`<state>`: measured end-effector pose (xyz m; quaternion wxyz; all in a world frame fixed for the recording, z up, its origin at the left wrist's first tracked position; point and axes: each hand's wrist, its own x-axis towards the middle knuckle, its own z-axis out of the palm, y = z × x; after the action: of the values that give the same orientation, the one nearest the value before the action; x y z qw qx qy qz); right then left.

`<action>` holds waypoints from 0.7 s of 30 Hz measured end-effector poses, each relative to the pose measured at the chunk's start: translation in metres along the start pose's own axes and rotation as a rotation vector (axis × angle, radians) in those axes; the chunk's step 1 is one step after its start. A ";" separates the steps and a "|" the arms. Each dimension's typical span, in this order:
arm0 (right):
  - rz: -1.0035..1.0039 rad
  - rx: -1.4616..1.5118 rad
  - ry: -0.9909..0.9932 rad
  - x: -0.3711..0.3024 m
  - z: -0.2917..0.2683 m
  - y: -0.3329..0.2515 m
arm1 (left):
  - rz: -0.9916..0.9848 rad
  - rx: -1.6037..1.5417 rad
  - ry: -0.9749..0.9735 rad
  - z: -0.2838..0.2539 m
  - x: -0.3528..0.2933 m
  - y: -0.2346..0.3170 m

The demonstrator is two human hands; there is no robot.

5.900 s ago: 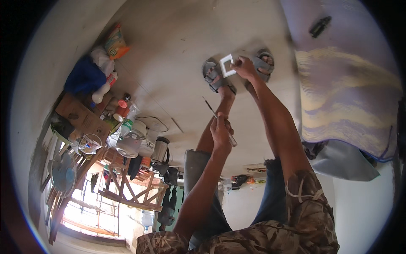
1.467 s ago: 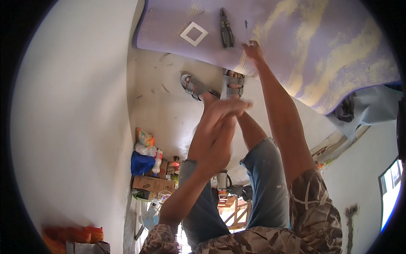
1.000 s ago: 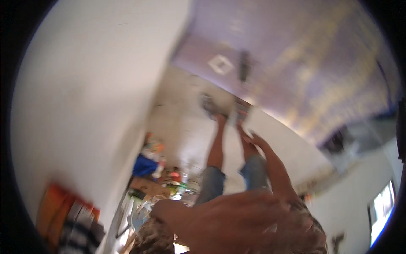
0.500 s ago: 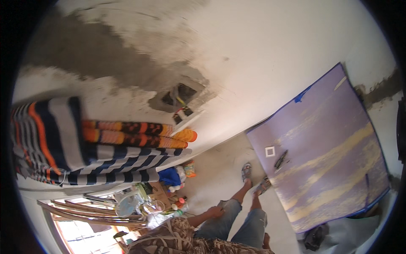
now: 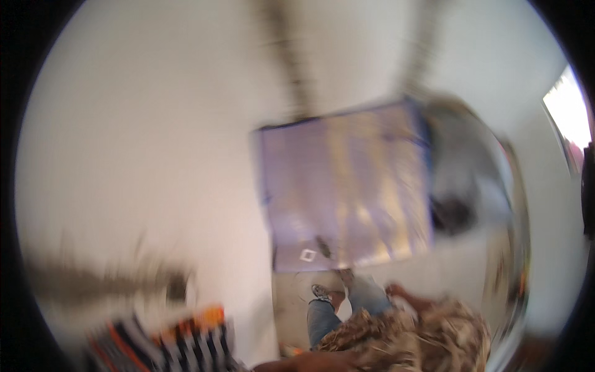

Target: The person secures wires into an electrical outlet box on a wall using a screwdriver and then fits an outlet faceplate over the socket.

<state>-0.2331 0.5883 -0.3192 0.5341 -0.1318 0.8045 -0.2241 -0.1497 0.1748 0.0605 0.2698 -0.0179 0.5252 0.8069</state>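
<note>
At the lower edge my left forearm [image 5: 310, 361] reaches out to the left. Its hand end is blurred at the picture's rim, so its fingers do not show. My right hand [image 5: 395, 290] hangs beside my jeans-clad leg, smeared by motion; whether it holds anything is unclear. In front of my feet a purple and yellow mat [image 5: 297, 186] with blue edges lies on the floor. On its near part rest a small white square frame [image 5: 307, 255] and a slim dark hand tool [image 5: 324, 247], too blurred to name.
At the lower left are striped cloth [image 5: 133, 341] and a piece of orange fabric [image 5: 209, 317] by the wall. A dark wall opening [image 5: 176, 287] sits above them. Grey sheeting [image 5: 471, 167] with a dark bundle [image 5: 454, 214] lies right of the mat. A bright window [image 5: 569, 105] is far right.
My view has swung to the right, bringing the mat to the middle and the striped cloth to the lower left. My left forearm now stretches leftward, away from my thigh.
</note>
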 end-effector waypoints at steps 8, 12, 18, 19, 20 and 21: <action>0.013 0.707 0.719 -0.071 -0.033 -0.019 | -0.117 -0.024 -0.920 0.145 0.034 0.020; 0.223 0.562 0.587 -0.148 0.104 0.081 | -0.136 -0.172 -1.199 0.198 0.020 0.000; 0.539 0.640 0.385 -0.288 0.215 0.131 | -0.083 -0.126 -1.252 0.240 0.014 0.000; 0.594 0.734 0.422 -0.315 0.226 0.141 | -0.100 0.012 -1.093 0.252 0.026 -0.002; 0.579 0.740 0.520 -0.326 0.222 0.151 | -0.146 0.335 -0.679 0.276 0.032 0.000; 0.566 0.744 0.607 -0.336 0.231 0.163 | -0.301 0.534 -0.259 0.297 0.041 0.002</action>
<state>0.1165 0.8301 -0.2085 0.3281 0.3575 0.7928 -0.3687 -0.1103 0.4460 0.1825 0.4457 0.0786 0.6708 0.5875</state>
